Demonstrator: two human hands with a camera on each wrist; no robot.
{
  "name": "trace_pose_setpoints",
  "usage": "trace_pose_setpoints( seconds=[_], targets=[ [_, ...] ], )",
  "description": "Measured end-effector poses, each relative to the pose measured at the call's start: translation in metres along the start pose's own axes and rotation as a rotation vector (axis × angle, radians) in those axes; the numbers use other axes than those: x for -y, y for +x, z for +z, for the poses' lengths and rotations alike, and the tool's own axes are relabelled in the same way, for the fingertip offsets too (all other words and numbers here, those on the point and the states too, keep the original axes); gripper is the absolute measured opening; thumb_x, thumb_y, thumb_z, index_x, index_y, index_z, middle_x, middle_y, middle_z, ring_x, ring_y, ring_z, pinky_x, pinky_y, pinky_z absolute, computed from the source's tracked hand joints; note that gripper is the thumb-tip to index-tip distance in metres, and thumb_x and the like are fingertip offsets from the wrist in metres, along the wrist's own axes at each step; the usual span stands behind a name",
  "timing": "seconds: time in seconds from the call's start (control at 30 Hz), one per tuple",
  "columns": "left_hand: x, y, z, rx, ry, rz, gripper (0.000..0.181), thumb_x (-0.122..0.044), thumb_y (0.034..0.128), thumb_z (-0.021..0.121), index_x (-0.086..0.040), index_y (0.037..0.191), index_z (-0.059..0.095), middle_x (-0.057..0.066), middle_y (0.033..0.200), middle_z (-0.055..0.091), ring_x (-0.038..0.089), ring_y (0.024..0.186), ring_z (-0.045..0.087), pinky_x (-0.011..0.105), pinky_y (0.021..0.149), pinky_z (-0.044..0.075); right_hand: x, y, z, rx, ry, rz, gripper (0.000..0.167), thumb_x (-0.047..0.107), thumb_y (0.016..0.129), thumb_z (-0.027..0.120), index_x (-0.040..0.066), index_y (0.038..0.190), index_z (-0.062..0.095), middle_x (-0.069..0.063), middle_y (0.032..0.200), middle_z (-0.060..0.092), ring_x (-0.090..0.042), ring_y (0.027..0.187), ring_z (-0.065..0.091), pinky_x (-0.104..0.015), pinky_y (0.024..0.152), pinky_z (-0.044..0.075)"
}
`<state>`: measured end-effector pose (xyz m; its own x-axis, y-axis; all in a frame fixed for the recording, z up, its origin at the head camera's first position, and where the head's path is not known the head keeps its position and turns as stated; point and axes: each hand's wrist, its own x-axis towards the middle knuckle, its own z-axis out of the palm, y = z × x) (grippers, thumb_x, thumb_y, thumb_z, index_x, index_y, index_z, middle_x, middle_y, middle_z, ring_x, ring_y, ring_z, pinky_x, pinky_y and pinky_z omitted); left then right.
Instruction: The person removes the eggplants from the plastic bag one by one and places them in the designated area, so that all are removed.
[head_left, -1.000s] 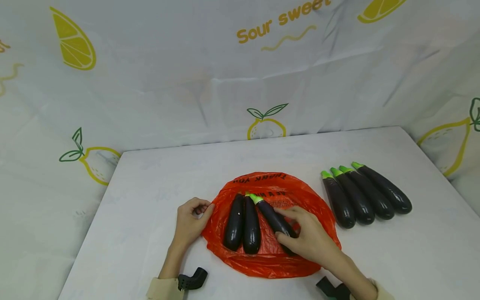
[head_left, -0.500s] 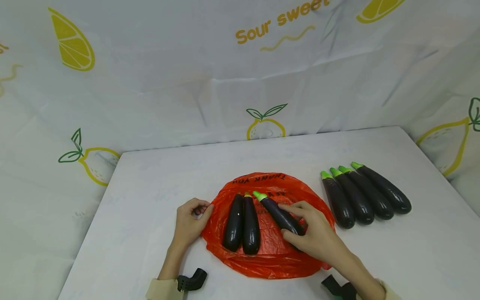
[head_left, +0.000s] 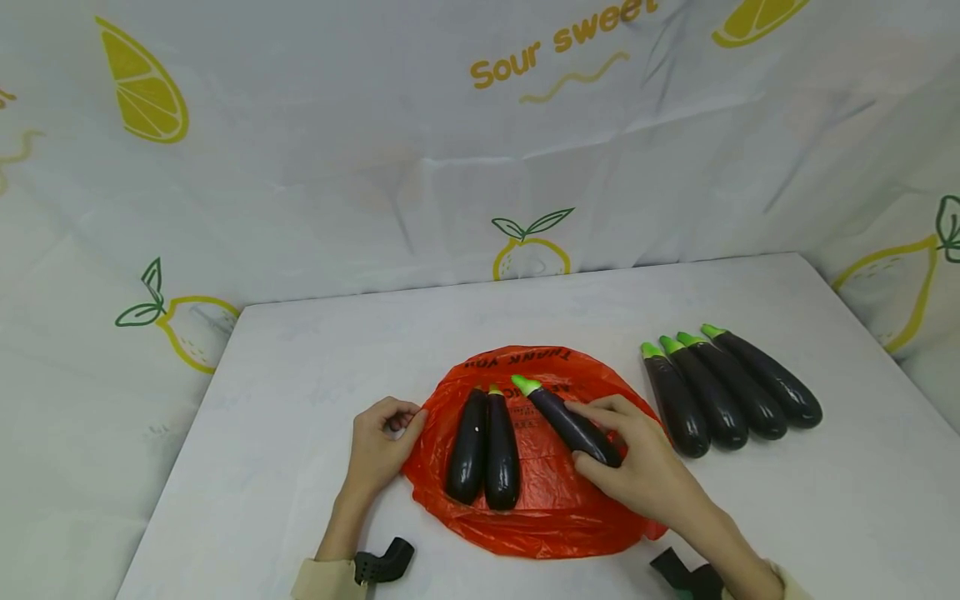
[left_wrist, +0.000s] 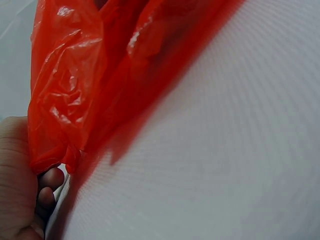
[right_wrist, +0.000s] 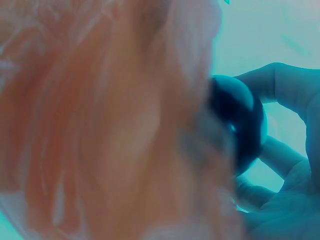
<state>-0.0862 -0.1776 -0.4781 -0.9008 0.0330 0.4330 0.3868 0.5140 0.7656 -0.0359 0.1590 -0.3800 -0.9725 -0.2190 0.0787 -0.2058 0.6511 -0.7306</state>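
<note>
A red plastic bag [head_left: 540,492] with black print lies opened out on the table. Two dark eggplants [head_left: 468,446] lie side by side in it, left of its middle. My right hand [head_left: 633,454] grips a third eggplant [head_left: 566,421] between thumb and fingers over the bag's right part, its green stem pointing up and left. In the right wrist view the rounded end of this eggplant [right_wrist: 240,120] shows between the fingers, partly behind blurred red plastic. My left hand [head_left: 382,442] pinches the bag's left rim; the left wrist view shows the gathered plastic [left_wrist: 67,100] at the thumb.
Several more eggplants [head_left: 720,392] with green stems lie in a slanting row on the white table [head_left: 300,375], right of the bag. Behind the table hangs a white cloth [head_left: 337,167] printed with lemons. A black wrist mount [head_left: 386,560] sits at the left sleeve.
My right hand has moved right and slightly up with the eggplant, away from the two beside it. The left hand keeps its place on the bag's rim.
</note>
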Motion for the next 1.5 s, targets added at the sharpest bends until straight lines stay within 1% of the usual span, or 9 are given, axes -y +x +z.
trace_pose_setpoints(
  seconds=[0.1,0.2,0.47,0.53,0.83,0.9,1.03,1.2,1.5],
  targets=[
    [0.000,0.000,-0.001,0.018,-0.006,0.001,0.004,-0.006,0.0857,0.078,-0.003,0.086,0.075,0.000,0.074,0.068,0.006,0.068,0.053,0.022,0.062,0.049,-0.001,0.000,-0.004,-0.026,-0.007,-0.025,0.054,0.007,0.077,0.083,0.012,0.129,0.071,-0.007,0.114,0.066,-0.018,0.092,0.057,-0.021,0.065,0.053],
    [0.001,0.000,-0.003,0.036,-0.010,-0.001,0.009,-0.013,0.0891,0.077,-0.004,0.088,0.075,-0.002,0.075,0.068,0.004,0.069,0.053,0.020,0.063,0.049,-0.002,0.001,-0.008,-0.045,-0.019,-0.036,0.053,0.007,0.076,0.084,0.012,0.128,0.072,-0.008,0.115,0.067,-0.020,0.093,0.058,-0.022,0.065,0.054],
    [0.002,0.000,-0.003,0.042,-0.014,0.002,0.008,-0.013,0.0892,0.077,-0.004,0.088,0.076,-0.002,0.076,0.067,0.004,0.069,0.053,0.020,0.063,0.048,-0.004,0.000,-0.015,-0.065,-0.053,-0.013,0.052,0.006,0.076,0.083,0.012,0.127,0.072,-0.012,0.119,0.066,-0.028,0.102,0.059,-0.033,0.069,0.059],
    [0.002,0.000,-0.003,0.042,-0.016,0.004,0.008,-0.012,0.0891,0.077,-0.005,0.088,0.076,-0.002,0.076,0.067,0.005,0.069,0.053,0.020,0.063,0.048,-0.004,0.000,-0.016,-0.074,-0.054,-0.016,0.053,0.006,0.076,0.083,0.012,0.127,0.072,-0.012,0.119,0.066,-0.028,0.102,0.059,-0.034,0.069,0.059],
    [0.002,0.000,-0.002,0.037,-0.012,0.001,0.005,-0.010,0.0879,0.077,-0.006,0.088,0.076,-0.002,0.076,0.068,0.004,0.069,0.053,0.019,0.063,0.049,-0.010,-0.001,-0.026,-0.159,-0.099,-0.073,0.054,0.000,0.074,0.081,0.011,0.127,0.072,-0.011,0.114,0.066,-0.026,0.098,0.058,-0.020,0.065,0.051],
    [0.003,0.000,-0.001,0.031,-0.012,0.005,0.004,-0.009,0.0879,0.077,-0.005,0.087,0.075,-0.002,0.075,0.067,0.004,0.069,0.053,0.019,0.063,0.048,-0.013,-0.001,-0.028,-0.178,-0.101,-0.084,0.054,0.000,0.074,0.081,0.011,0.126,0.072,-0.012,0.113,0.066,-0.025,0.096,0.057,-0.019,0.063,0.050],
    [0.003,-0.001,-0.001,0.024,-0.010,0.014,0.003,-0.008,0.0874,0.077,-0.006,0.087,0.075,-0.002,0.075,0.067,0.004,0.068,0.053,0.019,0.062,0.048,-0.016,0.001,-0.032,-0.213,-0.119,-0.098,0.054,0.001,0.072,0.083,0.010,0.125,0.073,-0.014,0.113,0.067,-0.027,0.094,0.059,-0.018,0.065,0.050],
    [0.003,0.000,-0.002,0.034,-0.014,0.004,0.007,-0.011,0.0886,0.077,-0.004,0.088,0.075,-0.002,0.075,0.067,0.004,0.069,0.053,0.019,0.063,0.049,-0.021,0.002,-0.037,-0.251,-0.158,-0.109,0.055,0.000,0.071,0.084,0.009,0.125,0.073,-0.015,0.114,0.068,-0.030,0.099,0.062,-0.019,0.071,0.051],
    [0.002,0.000,-0.003,0.035,-0.005,-0.005,0.005,-0.011,0.0879,0.078,-0.006,0.088,0.075,-0.002,0.075,0.067,0.005,0.069,0.053,0.020,0.063,0.049,-0.033,0.005,-0.052,-0.313,-0.182,-0.154,0.055,-0.002,0.069,0.083,0.004,0.123,0.073,-0.019,0.113,0.068,-0.032,0.096,0.062,-0.018,0.069,0.048]
  ],
)
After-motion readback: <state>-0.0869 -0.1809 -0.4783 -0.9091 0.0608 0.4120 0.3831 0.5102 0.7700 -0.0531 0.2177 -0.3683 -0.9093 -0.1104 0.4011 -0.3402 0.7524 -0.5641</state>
